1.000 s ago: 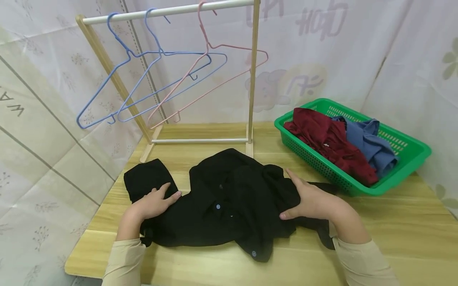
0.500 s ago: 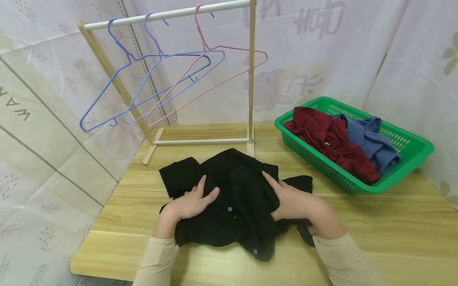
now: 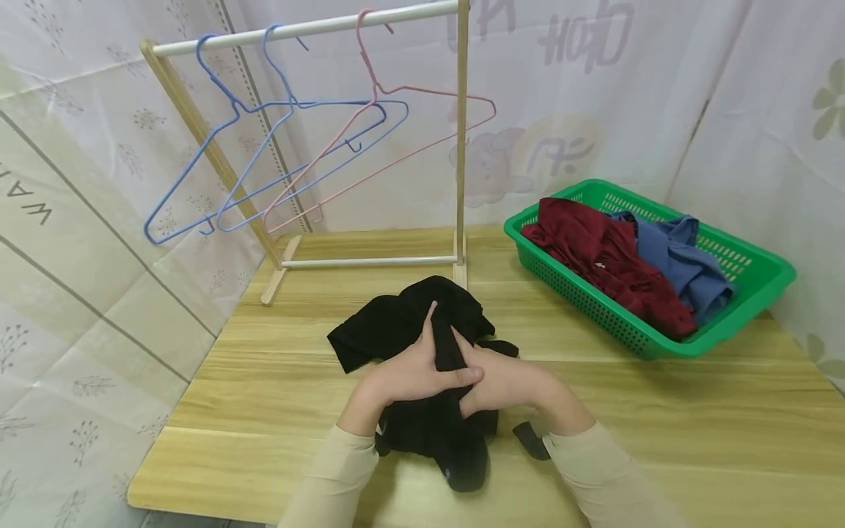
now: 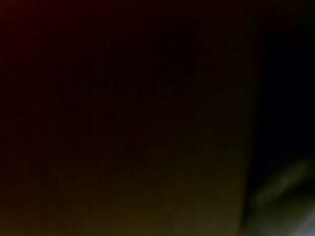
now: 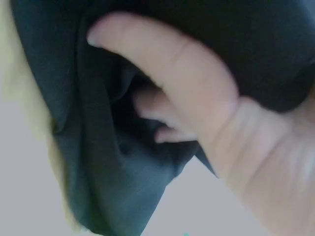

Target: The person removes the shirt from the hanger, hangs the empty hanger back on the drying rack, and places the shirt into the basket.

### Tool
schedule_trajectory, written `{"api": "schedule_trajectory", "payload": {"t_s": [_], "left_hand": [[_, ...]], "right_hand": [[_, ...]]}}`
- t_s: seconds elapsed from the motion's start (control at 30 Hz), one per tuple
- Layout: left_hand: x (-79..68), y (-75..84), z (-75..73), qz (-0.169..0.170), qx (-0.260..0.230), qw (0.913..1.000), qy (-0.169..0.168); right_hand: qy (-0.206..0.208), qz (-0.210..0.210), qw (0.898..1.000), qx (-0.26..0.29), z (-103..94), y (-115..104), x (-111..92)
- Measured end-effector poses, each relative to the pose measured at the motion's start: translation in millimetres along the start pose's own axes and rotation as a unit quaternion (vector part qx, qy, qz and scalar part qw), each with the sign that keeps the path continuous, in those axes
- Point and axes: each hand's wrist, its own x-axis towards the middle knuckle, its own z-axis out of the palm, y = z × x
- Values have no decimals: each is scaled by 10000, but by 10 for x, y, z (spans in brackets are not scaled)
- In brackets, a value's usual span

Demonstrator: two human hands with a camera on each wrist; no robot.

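A black buttoned shirt (image 3: pixel 383 326) lies bunched on the wooden table in the head view, a fold rising between both hands. My left hand (image 3: pixel 412 374) presses its left side, index finger straight and thumb stretched across to touch the right hand. From the other side, my right hand (image 3: pixel 505 378) grips the cloth. In the right wrist view, the thumb (image 5: pixel 162 54) lies over the black fabric (image 5: pixel 93 132) and the other fingers curl into its folds. Cloth hides part of the fingers. The left wrist view is almost wholly dark.
Behind the shirt stands a clothes rack (image 3: pixel 462 183) with two blue hangers (image 3: pixel 221 125) and a pink hanger (image 3: pixel 370 66). At the right, a green basket (image 3: pixel 746 293) holds a dark red garment (image 3: pixel 594 249) and a blue garment (image 3: pixel 683 260).
Both hands have moved inward until they meet, the left travelling farther to the right. The spread shirt has been gathered into a narrower bundle between them.
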Motion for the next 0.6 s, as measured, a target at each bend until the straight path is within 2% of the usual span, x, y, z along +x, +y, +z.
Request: {"api": "schedule_trajectory", "payload": {"t_s": [0.1, 0.17, 0.27, 0.33, 0.37, 0.4, 0.43, 0.5, 0.57, 0.6], "left_hand": [[9, 48, 31, 497, 53, 9986, -194], [-4, 86, 17, 803, 259, 9960, -302], [-22, 191, -10, 1179, 1112, 9867, -135], [-29, 281, -9, 1386, 2010, 9695, 209], [-37, 325, 0, 1427, 2543, 9557, 395], [-44, 357, 12, 1468, 3120, 9370, 560], [-54, 380, 33, 1481, 3674, 9156, 684], [-75, 374, 86, 1470, 4730, 8649, 811], [-96, 315, 155, 1437, 5514, 8185, 734], [-104, 271, 195, 1421, 5790, 8003, 640]], "right_hand": [[-39, -586, 9966, 574, 69, -26, -43], [111, -649, 9932, 961, 83, -53, -102], [613, -708, 9894, 1109, 88, -110, -178], [970, -802, 9850, 1182, 101, -151, -211], [1101, -811, 9836, 1178, 114, -168, -230], [1177, -793, 9827, 1187, 134, -181, -251], [1191, -769, 9819, 1254, 155, -190, -276], [1064, -590, 9825, 1411, 192, -195, -331], [779, -53, 9901, 1168, 219, -177, -411], [574, 226, 9938, 928, 223, -158, -449]]}}
